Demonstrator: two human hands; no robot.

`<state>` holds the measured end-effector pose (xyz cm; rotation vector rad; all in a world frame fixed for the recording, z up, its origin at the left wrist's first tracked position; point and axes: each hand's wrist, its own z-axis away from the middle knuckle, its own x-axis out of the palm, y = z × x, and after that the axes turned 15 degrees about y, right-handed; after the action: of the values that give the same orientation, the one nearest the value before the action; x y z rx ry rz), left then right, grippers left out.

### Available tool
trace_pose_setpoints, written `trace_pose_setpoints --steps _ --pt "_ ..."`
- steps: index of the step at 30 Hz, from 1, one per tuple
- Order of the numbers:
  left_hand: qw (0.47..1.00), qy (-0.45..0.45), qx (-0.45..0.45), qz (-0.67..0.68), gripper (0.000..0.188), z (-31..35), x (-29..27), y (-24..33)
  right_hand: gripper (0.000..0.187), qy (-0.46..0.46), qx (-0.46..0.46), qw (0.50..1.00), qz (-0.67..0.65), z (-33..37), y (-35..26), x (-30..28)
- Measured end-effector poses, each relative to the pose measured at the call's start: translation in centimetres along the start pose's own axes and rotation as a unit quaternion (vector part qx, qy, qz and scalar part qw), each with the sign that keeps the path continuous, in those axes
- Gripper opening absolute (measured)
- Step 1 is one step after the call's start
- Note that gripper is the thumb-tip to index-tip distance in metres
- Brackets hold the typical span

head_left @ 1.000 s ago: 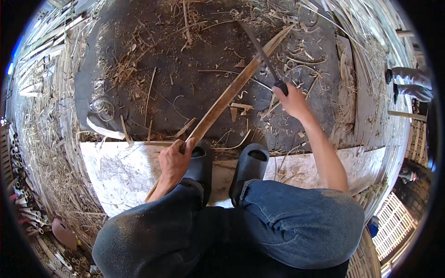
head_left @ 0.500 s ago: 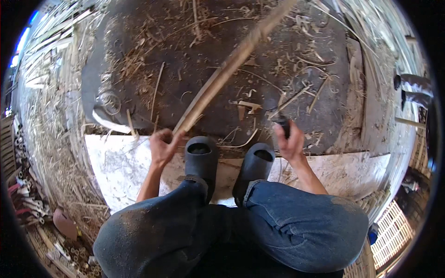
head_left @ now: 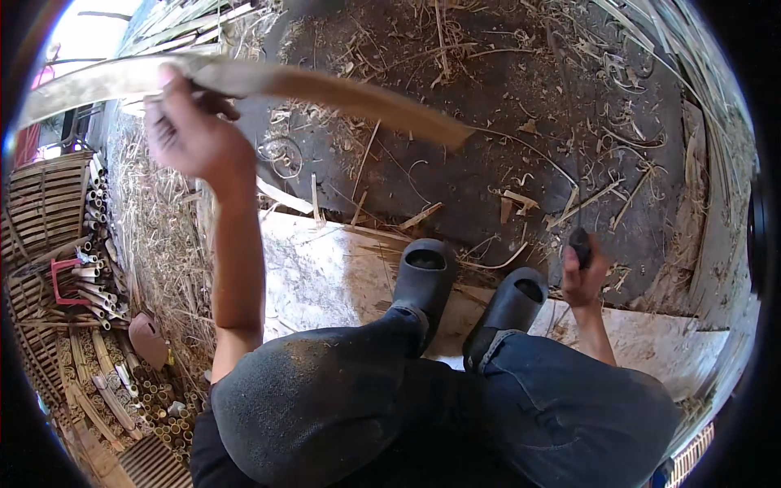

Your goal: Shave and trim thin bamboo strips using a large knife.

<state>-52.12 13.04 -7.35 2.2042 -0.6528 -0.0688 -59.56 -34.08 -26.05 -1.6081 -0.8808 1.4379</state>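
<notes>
My left hand [head_left: 199, 142] is raised at the upper left, its fingers closed round a long split bamboo strip [head_left: 350, 93]. The strip runs from the left edge of the view across to above the dark mat [head_left: 464, 199]; its pale left part is smeared by motion. My right hand [head_left: 587, 276] is low over the near right part of the mat, wrapped round the black handle of a knife [head_left: 580, 242]. Its thin blade points away from me and hardly stands out from the mat. Shavings and short bamboo slivers [head_left: 517, 203] lie between the hands.
My feet in grey clogs [head_left: 425, 276] are on a pale board [head_left: 305, 264] at the mat's near edge. Bamboo strips [head_left: 175, 32] lie along the far left. Several cut bamboo tubes [head_left: 98, 297] and a woven bamboo panel [head_left: 49, 195] are at the left.
My left hand has lifted from near the clogs toward the upper left, swinging the bamboo strip up to lie nearly crosswise. My right hand still holds the knife. The view has shifted left.
</notes>
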Motion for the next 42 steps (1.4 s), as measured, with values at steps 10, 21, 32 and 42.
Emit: trace_pose_setpoints --steps 10,21,32,42 --pt "0.925 0.117 -0.27 0.241 0.062 -0.3 -2.9 -8.9 0.037 0.017 0.01 0.999 0.028 1.1 -0.3 -0.7" --pt "0.959 0.041 -0.28 -0.005 0.047 10.8 -0.5 -6.3 0.046 -0.049 -0.009 0.995 0.084 -0.9 -5.0 0.8" --pt "0.774 0.319 -0.463 0.291 0.061 10.4 -12.8 -7.2 0.045 -0.118 -0.017 0.983 0.141 -2.0 -6.2 2.2" --pt "0.696 0.253 -0.573 0.35 0.062 16.9 -7.0 -6.0 0.05 -0.185 -0.127 0.96 0.166 -0.8 -7.9 7.2"
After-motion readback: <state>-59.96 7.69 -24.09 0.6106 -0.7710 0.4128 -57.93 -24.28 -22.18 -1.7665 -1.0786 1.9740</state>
